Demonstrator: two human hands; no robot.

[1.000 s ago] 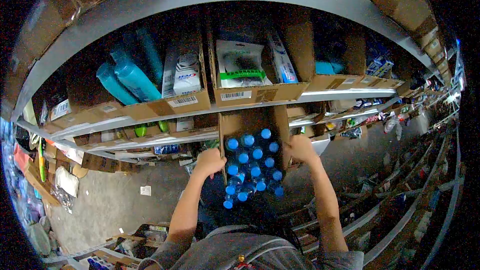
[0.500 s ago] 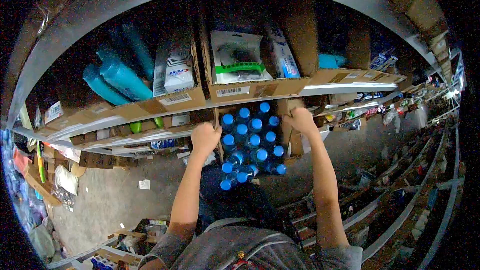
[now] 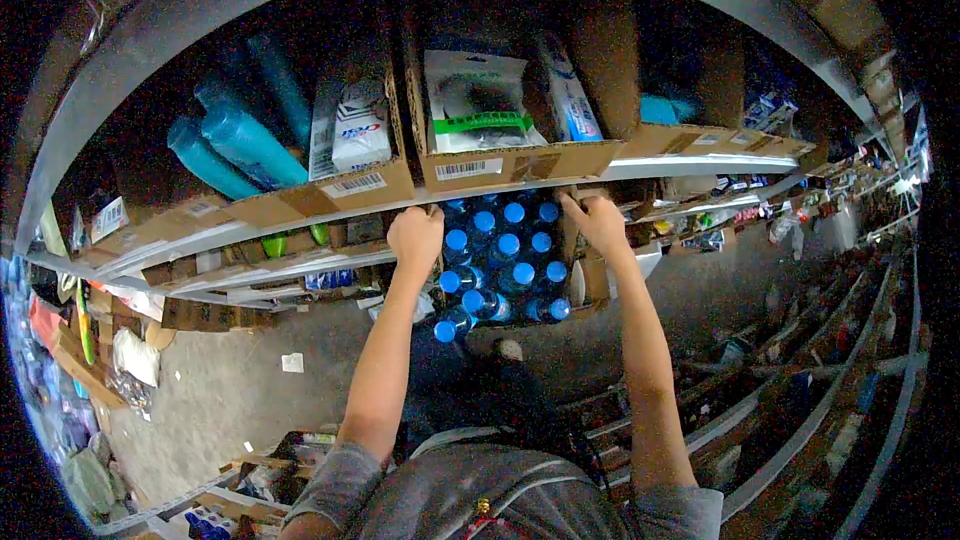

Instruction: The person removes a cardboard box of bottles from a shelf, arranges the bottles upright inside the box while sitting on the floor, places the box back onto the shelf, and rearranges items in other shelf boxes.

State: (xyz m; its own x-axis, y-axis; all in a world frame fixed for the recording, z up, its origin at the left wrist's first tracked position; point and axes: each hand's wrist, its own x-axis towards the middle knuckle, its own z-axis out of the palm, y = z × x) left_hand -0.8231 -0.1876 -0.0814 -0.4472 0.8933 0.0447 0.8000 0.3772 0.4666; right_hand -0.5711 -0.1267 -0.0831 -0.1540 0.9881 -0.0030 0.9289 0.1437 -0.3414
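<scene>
Hands: left hand (image 3: 416,236), right hand (image 3: 596,221) clamped on bottle box (image 3: 500,258) sides, under shelf edge (image 3: 330,212).

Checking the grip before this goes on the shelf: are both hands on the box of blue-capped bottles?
Yes: the left hand grips the left edge of the box of blue-capped bottles, and the right hand grips its right edge.

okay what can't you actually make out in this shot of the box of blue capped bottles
Head view only:
- Box of bottles: its far end is hidden behind the shelf edge.
- Left hand and right hand: fingertips hidden behind the box sides.
- Barcode label: too small to read.
</scene>
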